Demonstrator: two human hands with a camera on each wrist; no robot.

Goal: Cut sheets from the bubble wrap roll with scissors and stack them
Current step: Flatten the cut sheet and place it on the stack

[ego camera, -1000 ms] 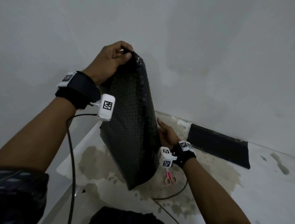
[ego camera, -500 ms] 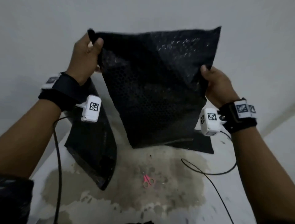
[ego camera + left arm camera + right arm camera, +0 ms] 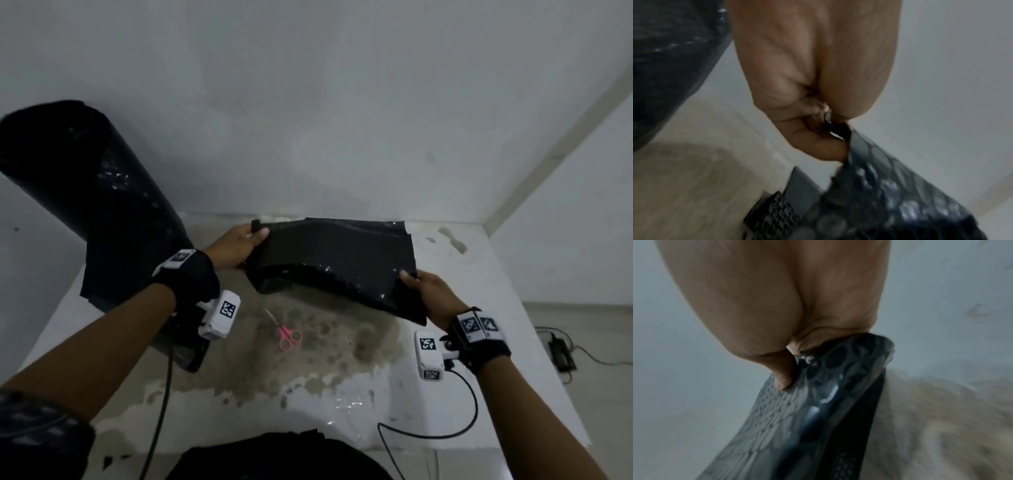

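A cut black bubble wrap sheet (image 3: 335, 260) is pinched at opposite corners by the left hand (image 3: 239, 246) and right hand (image 3: 433, 296), apparently kept taut for laying on the stack (image 3: 394, 228); the roll (image 3: 85, 192) stands left; pink scissors (image 3: 286, 332) lie on the bench (image 3: 445, 404).

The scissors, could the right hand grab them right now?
Probably not yet. The right hand is pinching a corner of the sheet, as is the left hand. The scissors lie uncovered on the table, so letting go would free it.
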